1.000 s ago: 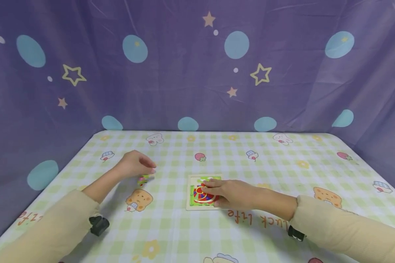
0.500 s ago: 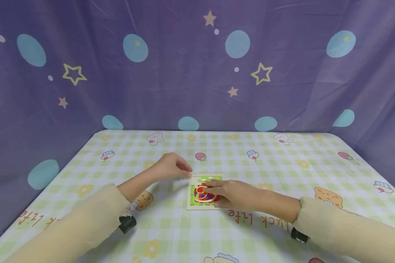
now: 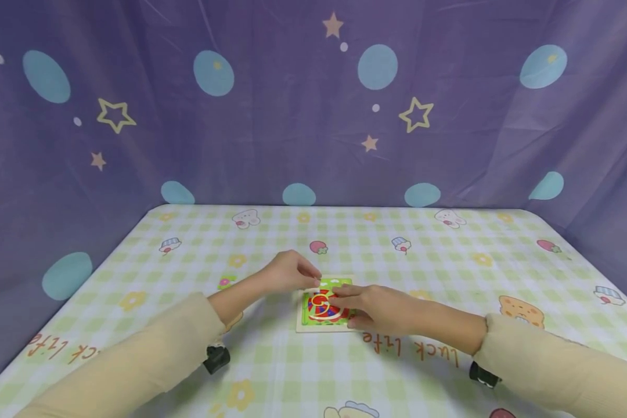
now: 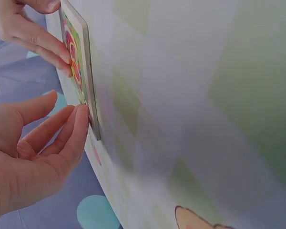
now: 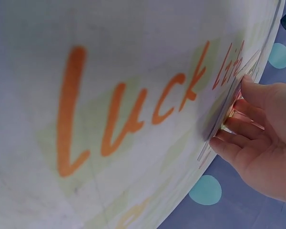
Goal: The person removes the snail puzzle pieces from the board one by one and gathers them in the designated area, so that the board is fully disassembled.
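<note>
Puzzle [image 3: 320,313] on the tablecloth [image 3: 303,377], loose piece [image 3: 225,283] well to its left (curtain [image 3: 292,133] behind).

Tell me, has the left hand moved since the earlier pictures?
Yes. In the head view, the left hand has moved right, closer to the printed strawberry, now at the puzzle's left side.

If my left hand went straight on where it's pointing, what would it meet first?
Most likely the picture board, which the left hand seems to touch; beyond, across its face, probably the right hand. Depth is unclear.

"Luck life" lettering [image 5: 156,114] in orange, printed on the checked tablecloth [image 3: 282,371], appearing twice, upside down in the head view
</note>
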A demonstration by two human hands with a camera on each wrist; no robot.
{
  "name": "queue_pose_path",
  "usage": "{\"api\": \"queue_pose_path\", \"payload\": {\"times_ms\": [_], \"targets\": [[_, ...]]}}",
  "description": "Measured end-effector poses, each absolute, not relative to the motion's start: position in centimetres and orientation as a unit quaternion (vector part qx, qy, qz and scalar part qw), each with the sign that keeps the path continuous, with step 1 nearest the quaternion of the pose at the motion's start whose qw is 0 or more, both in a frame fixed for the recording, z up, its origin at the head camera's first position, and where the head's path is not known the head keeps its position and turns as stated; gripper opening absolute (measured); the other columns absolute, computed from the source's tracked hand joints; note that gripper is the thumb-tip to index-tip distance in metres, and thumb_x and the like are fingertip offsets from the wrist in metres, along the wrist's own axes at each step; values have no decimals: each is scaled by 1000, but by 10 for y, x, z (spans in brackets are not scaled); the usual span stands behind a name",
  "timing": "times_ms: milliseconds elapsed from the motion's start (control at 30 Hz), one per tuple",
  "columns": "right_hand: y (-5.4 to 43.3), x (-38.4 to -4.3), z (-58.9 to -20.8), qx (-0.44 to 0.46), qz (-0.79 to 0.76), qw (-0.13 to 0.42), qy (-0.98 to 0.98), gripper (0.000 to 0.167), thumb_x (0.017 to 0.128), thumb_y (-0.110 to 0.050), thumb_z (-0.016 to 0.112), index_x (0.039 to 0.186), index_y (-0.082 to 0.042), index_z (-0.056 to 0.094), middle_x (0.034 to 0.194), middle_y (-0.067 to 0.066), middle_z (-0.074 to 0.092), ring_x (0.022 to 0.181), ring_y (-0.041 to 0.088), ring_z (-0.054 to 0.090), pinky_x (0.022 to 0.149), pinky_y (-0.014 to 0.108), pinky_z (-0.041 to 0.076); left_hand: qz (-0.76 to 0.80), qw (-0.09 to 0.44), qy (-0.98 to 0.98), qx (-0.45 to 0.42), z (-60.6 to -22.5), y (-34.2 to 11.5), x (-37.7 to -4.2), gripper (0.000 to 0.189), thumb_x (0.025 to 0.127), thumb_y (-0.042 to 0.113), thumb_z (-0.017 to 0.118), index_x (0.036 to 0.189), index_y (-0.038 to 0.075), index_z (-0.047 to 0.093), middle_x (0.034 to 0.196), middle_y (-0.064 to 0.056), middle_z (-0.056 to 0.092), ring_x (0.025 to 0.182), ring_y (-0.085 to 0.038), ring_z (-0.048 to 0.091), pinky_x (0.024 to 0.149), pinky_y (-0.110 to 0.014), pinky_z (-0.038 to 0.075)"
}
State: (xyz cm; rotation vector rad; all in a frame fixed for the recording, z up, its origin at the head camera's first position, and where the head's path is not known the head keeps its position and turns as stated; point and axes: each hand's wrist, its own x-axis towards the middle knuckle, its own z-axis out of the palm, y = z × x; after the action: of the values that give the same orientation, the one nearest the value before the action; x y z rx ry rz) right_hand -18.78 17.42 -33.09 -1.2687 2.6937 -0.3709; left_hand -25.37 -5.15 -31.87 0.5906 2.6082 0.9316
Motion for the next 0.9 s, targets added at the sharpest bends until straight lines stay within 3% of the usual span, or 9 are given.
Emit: {"api": "queue_pose_path", "payload": {"times_ms": [500, 900], "targets": [[173, -188, -331, -418, -126, 85, 896, 49, 93, -17, 62, 139, -7, 50, 148, 14, 44, 137, 28, 44, 105, 39, 46, 358, 193, 906, 113, -323, -43, -254, 21, 85, 18, 71, 105, 9, 73, 93, -3, 74, 78, -10, 65, 73, -24, 54], [173, -188, -331, -416, -118, 82, 898, 49, 93, -18, 62, 139, -7, 50, 149, 14, 43, 138, 28, 44, 104, 38, 47, 380, 189, 900, 103, -321, -40, -253, 19, 85, 14, 70, 103, 7, 74, 88, -5, 73, 76, -10, 62, 69, -21, 50]]}}
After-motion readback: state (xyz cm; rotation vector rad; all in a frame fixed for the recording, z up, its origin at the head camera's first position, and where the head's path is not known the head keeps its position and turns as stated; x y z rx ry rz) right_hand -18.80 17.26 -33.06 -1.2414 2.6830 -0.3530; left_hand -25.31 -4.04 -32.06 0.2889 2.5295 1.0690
